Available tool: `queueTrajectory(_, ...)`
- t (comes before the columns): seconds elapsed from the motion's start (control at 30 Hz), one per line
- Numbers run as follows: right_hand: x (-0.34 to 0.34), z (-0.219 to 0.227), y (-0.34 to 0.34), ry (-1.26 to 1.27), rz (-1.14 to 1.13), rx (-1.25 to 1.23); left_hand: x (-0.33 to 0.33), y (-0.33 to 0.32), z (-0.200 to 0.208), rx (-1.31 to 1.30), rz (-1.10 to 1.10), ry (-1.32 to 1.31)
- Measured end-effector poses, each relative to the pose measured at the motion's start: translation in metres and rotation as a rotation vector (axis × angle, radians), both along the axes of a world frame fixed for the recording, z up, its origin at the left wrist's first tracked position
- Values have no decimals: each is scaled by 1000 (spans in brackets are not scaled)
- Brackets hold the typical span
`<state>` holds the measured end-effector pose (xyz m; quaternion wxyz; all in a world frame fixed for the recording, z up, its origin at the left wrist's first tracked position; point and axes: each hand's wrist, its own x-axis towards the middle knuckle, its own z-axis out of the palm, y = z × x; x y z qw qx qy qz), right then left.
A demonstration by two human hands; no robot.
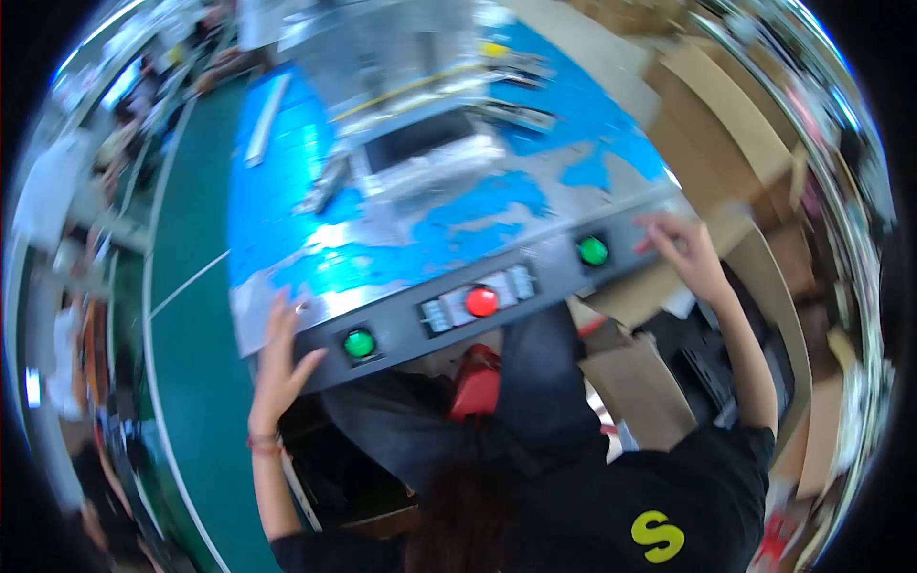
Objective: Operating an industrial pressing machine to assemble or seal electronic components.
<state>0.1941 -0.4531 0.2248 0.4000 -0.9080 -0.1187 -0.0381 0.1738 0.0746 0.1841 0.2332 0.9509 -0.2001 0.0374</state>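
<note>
nearest the camera: black shirt [573,501], with a yellow mark, fills the lower edge. dark grey control panel [554,260]: runs along the near edge of the blue-topped bench [277,210], with a red button [482,301] between two green buttons [358,344]. left hand [277,363]: lies at the panel's left end, thumb and fingers wide apart. right hand [686,250]: lies at the right end, fingers loosely parted; cannot tell whether touching. farther out: boxy metallic machine [392,62] on the bench; green tabletop [196,315] leftward; open carton [788,329] rightward.
</note>
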Motion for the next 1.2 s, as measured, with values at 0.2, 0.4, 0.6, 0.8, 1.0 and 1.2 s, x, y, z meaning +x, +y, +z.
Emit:
queueTrajectory(0.2,-79,-24,-109,-28,-502,228,-50,8,-16,299,270,-211)
queueTrajectory(0.4,-145,-90,-123,44,-663,-750,-46,-1,-19,332,239,-223)
queueTrajectory(0.6,-134,-100,-130,-245,-559,-1083,-51,1,-20,349,244,-228)
queueTrajectory(0.8,-140,-10,-109,-379,-817,-929,-49,1,-15,373,246,-237)
queueTrajectory(1.0,-149,70,-65,-297,-964,-363,-50,-16,-9,148,298,-208)
queueTrajectory(1.2,-97,99,51,-488,48,-47,-13,-118,4,-1250,-241,719)
